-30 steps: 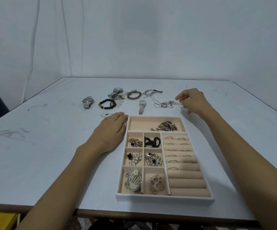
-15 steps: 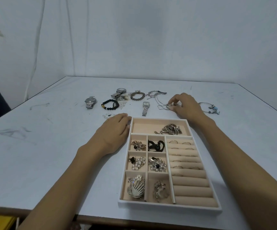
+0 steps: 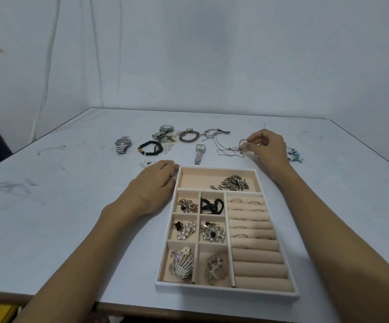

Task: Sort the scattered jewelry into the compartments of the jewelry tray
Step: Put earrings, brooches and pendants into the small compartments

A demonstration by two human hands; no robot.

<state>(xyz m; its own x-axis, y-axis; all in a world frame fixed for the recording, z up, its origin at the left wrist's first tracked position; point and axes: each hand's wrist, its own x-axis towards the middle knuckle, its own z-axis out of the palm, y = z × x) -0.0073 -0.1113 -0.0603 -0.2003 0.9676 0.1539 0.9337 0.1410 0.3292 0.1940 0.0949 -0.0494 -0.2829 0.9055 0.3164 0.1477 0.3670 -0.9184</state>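
Observation:
The jewelry tray (image 3: 226,290), white outside and beige inside, lies on the table in front of me. Its small compartments hold brooches, pearls and a black piece; rings sit in the roll slots and metal clips fill the top compartment (image 3: 233,183). My left hand (image 3: 154,187) rests flat against the tray's upper left corner. Beyond the tray, my right hand (image 3: 265,148) pinches a small ring-shaped piece (image 3: 243,143) attached to a thin silver chain (image 3: 226,151) lying on the table.
Loose pieces lie in a row behind the tray: a silver watch (image 3: 122,144), a black bead bracelet (image 3: 150,148), another watch (image 3: 163,131), a brown bead bracelet (image 3: 189,136), a slim watch (image 3: 200,153), a chain bracelet (image 3: 214,132) and a blue-beaded piece (image 3: 295,156).
My right hand came in from the right onto the chain, closed its fingers on the ring-shaped piece and lifted it slightly. The left hand stayed at the tray corner.

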